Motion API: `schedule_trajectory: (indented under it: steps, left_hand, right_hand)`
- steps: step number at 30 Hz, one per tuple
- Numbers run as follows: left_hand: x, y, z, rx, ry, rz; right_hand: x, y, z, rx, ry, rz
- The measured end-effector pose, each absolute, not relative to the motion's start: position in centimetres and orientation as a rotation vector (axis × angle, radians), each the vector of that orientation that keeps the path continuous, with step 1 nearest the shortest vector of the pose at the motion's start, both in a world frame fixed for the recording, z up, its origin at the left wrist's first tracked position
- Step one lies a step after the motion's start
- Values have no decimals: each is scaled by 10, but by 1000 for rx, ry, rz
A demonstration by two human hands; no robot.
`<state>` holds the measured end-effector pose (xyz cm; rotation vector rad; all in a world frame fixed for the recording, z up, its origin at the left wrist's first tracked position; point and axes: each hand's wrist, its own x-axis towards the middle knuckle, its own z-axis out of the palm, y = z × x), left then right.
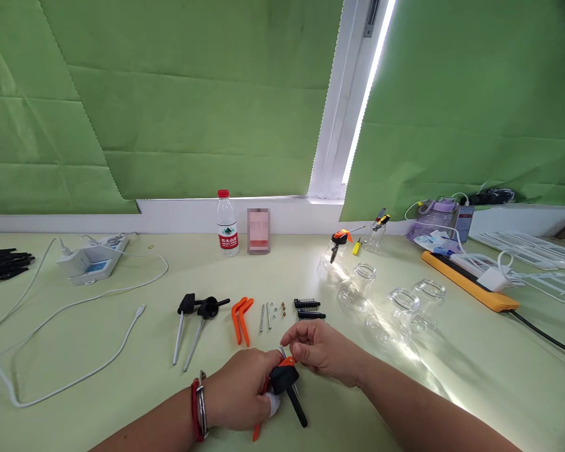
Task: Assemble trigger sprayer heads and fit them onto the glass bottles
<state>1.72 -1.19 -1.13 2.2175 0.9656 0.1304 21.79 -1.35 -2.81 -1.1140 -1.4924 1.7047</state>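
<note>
My left hand (247, 386) is closed around a black sprayer head (285, 378) with orange parts, just above the table's front. A black nozzle points down to the right from it, and an orange trigger (257, 432) shows below my fingers. My right hand (324, 351) pinches at a thin metal pin (283, 353) by the top of the head; its exact fit is hidden by my fingers. Beyond my hands lie two orange triggers (242, 321), long screws (265, 317), small nuts and brass-coloured bits (283, 309), and black parts with springs (309, 309).
Two black sprayer heads with tubes (196, 320) lie left. Several clear glass bottles (356, 289) stand right; one bears an orange-and-black head (341, 237). Behind are a water bottle (228, 229) and a jar of screwdrivers (374, 238). A white cable (70, 304) and an orange power strip (468, 282) flank them.
</note>
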Motion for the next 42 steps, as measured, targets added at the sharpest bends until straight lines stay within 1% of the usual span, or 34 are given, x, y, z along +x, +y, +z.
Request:
schedule_trajectory:
  steps: [4, 9, 11, 13, 17, 23, 29, 32, 36, 38, 42]
  left_hand:
    - [19, -17, -4, 2255, 844, 67]
    - [18, -18, -4, 2209, 856, 53]
    - [18, -15, -7, 2033, 875, 111]
    - [17, -11, -11, 1733, 885, 188]
    - [16, -2, -19, 1224, 913, 295]
    - [15, 0, -22, 1062, 789, 410]
    - [18, -5, -15, 973, 663, 375]
    - [17, -7, -13, 938, 710, 341]
    - [14, -9, -14, 929, 666, 260]
    - [12, -9, -16, 934, 605, 212]
    - [9, -11, -19, 956, 514, 103]
  right_hand:
    - [211, -16, -29, -1183, -1606, 1632]
    - [210, -14, -32, -1285, -1578, 1697]
    - [212, -12, -30, -1244, -1533, 1757]
    - [215, -12, -26, -1149, -1488, 1784]
    - [221, -14, -22, -920, -1522, 1750]
    - [218, -14, -30, -843, -1501, 1761]
    - [213, -14, -32, -888, -1575, 1724]
    - [209, -16, -31, -942, -1668, 1605]
    - [203, -17, -30, -1111, -1878, 1137]
    - [201, -16, -30, -1140, -1962, 963]
    - [198, -8, -35, -1283, -1949, 867]
